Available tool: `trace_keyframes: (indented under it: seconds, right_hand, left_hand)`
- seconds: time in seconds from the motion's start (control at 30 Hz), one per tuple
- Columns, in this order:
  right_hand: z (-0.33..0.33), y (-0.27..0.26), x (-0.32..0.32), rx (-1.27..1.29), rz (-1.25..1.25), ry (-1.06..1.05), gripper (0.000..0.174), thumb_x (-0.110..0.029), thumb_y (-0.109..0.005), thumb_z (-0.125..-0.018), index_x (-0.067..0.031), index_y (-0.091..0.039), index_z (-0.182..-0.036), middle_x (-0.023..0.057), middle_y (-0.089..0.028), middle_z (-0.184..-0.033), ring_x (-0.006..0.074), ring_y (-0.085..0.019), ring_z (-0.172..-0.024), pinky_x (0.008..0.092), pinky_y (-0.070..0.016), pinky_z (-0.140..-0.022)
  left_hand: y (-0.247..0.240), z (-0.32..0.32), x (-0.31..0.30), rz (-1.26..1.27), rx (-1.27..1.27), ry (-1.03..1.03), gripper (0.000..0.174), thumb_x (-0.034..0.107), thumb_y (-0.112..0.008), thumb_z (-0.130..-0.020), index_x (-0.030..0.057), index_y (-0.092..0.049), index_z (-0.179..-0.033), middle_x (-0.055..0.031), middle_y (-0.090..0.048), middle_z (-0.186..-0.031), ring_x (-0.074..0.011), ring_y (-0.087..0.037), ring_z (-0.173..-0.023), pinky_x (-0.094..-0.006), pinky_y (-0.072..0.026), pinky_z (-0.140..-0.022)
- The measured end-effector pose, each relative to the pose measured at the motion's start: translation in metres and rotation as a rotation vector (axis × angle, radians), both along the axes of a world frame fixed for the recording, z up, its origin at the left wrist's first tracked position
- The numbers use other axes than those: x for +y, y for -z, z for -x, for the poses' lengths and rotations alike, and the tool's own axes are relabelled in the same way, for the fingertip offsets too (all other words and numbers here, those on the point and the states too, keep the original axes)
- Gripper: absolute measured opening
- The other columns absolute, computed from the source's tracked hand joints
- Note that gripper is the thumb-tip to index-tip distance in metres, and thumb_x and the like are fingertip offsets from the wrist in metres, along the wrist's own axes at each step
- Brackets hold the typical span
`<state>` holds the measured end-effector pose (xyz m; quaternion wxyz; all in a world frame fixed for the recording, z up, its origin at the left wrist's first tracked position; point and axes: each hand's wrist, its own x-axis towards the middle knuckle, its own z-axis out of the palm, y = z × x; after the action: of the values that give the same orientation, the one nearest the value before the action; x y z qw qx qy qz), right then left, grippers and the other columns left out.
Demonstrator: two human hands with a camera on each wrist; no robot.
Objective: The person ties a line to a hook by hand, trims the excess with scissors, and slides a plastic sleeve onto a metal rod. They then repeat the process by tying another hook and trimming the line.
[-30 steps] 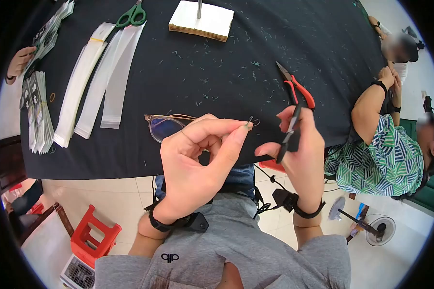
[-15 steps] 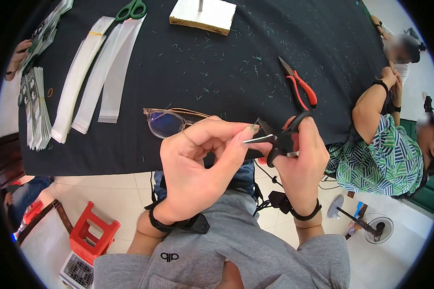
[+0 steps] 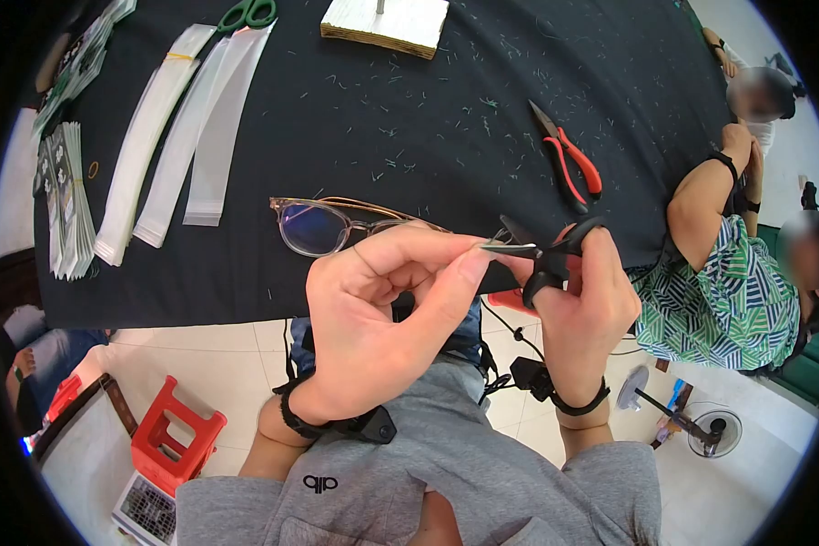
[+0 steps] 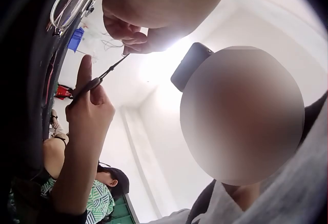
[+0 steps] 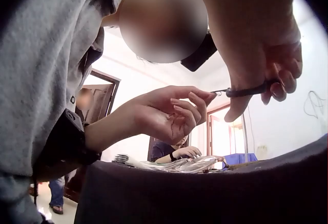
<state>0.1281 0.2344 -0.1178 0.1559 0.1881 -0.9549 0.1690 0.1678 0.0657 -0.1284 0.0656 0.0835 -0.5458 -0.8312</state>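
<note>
My left hand [image 3: 373,305] pinches a tiny curved, hook-like piece [image 3: 498,236] with green thread on it between thumb and forefinger, mostly hidden by the fingertips. In my right hand [image 3: 591,305] is a pair of small black-handled scissors [image 3: 548,264], thumb and fingers in the handle loops. Their blades stand apart at the left fingertips, one on either side of the tiny piece in the head view. The right wrist view shows the scissors [image 5: 251,89] meeting the left hand [image 5: 166,112] at its fingertips. Both hands are above the table's near edge.
Just beyond the left hand lie glasses [image 3: 314,227]; red-handled pliers [image 3: 581,164] lie beyond the right. Clear plastic sleeves [image 3: 155,150], green scissors [image 3: 262,13], printed packs [image 3: 68,205] and a white block [image 3: 387,25] with a metal rod sit farther off. Green thread snippets dot the black cloth.
My right hand has swung the scissors from upright, away from the left hand, to pointing left with the blades at its fingertips. The left hand keeps its pinch, shifted slightly right.
</note>
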Motion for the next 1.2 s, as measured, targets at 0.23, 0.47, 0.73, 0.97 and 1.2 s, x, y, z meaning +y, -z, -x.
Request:
trace_keyframes:
  seconds: [0.23, 0.47, 0.73, 0.97, 1.2]
  right_hand:
    - [-0.001, -0.006, -0.002, -0.021, 0.071, 0.072, 0.046, -0.024, -0.089, -0.056, -0.0041, -0.052, -0.074, 0.0048, -0.049, -0.062, 0.0211, -0.048, -0.047, 0.0313, -0.0368, -0.044]
    - [-0.007, -0.003, -0.001, 0.000, -0.031, 0.034, 0.040, -0.017, -0.085, -0.055, -0.0052, -0.053, -0.074, 0.0039, -0.049, -0.064, 0.0193, -0.045, -0.047, 0.0309, -0.0350, -0.045]
    - [-0.007, -0.002, 0.005, 0.065, -0.064, 0.021, 0.037, -0.014, -0.084, -0.056, -0.0053, -0.053, -0.073, 0.0031, -0.050, -0.065, 0.0186, -0.043, -0.047, 0.0301, -0.0339, -0.046]
    - [-0.007, -0.004, 0.007, 0.098, -0.079, 0.017, 0.035, -0.014, -0.083, -0.057, -0.0053, -0.053, -0.072, 0.0034, -0.049, -0.064, 0.0186, -0.040, -0.047, 0.0296, -0.0324, -0.045]
    - [-0.006, 0.000, 0.010, 0.129, -0.070, 0.065, 0.034, -0.013, -0.084, -0.056, -0.0057, -0.054, -0.070, 0.0035, -0.050, -0.060, 0.0187, -0.043, -0.046, 0.0289, -0.0329, -0.044]
  left_hand:
    - [0.000, 0.002, 0.001, 0.021, -0.005, -0.014, 0.012, -0.001, -0.065, -0.087, -0.0051, -0.067, -0.098, -0.0016, -0.064, -0.079, 0.0012, -0.050, -0.062, -0.0142, -0.0370, -0.054]
    - [-0.005, 0.000, 0.001, -0.055, -0.061, 0.019, 0.013, 0.001, -0.063, -0.088, -0.0048, -0.066, -0.099, -0.0062, -0.067, -0.085, -0.0008, -0.051, -0.061, -0.0156, -0.0373, -0.052]
    - [-0.007, 0.001, 0.002, -0.179, -0.131, 0.030, 0.014, 0.003, -0.061, -0.089, -0.0043, -0.066, -0.099, -0.0071, -0.067, -0.083, 0.0001, -0.041, -0.050, -0.0170, -0.0278, -0.043]
    - [-0.006, 0.000, -0.002, -0.217, -0.111, 0.042, 0.014, 0.002, -0.062, -0.089, -0.0049, -0.066, -0.100, -0.0070, -0.067, -0.084, -0.0029, -0.051, -0.064, -0.0178, -0.0374, -0.055]
    - [-0.003, -0.001, -0.003, -0.011, -0.033, 0.021, 0.013, 0.001, -0.065, -0.087, -0.0056, -0.068, -0.098, -0.0044, -0.067, -0.082, -0.0011, -0.056, -0.067, -0.0148, -0.0420, -0.059]
